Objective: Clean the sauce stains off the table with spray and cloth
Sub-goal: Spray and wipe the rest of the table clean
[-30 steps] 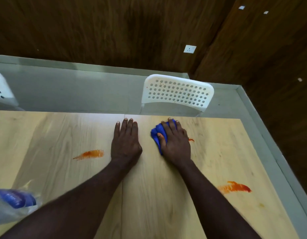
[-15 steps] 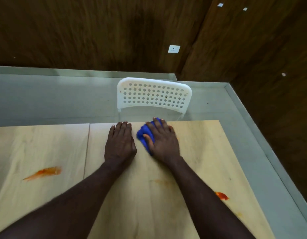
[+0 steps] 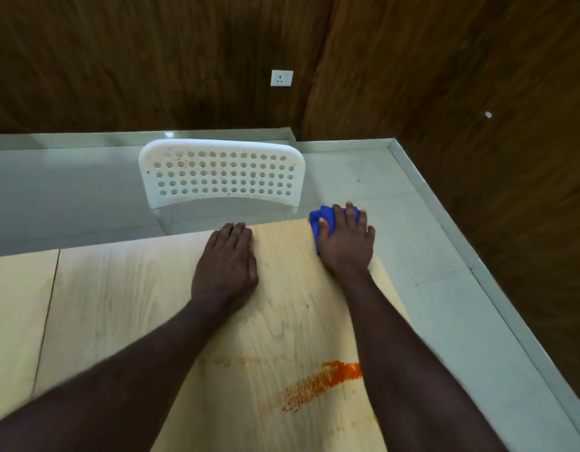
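Contact at the right grip (image 3: 345, 243): the fingers are spread and laid flat over the cloth (image 3: 317, 220), pressing it down onto the far right corner of the worktop (image 3: 135, 288). The thumb lies against the cloth's left side. The cloth is bright blue and bunched into a small wad; most of it is hidden under the palm, and only its left and far edges show. The left grip (image 3: 228, 261) rests palm down on the bare worktop near the far edge, with its fingers straight and close together, and holds nothing.

Count:
- cloth: one
- grips: two
- sauce stain (image 3: 321, 381): one, orange-red and streaked, just beside the right forearm
- faint smear (image 3: 246, 360): one, pale orange, left of the stain
- worktop panels: two, joined at one seam (image 3: 49, 308)
- white perforated chair (image 3: 221, 172): one, beyond the far edge
- wall socket (image 3: 281, 77): one

Change over the last half second: the right grip and cloth have moved right along the far edge, from just beside the left grip to well apart from it. The left grip has kept its place. The stain on the left panel has left the view.
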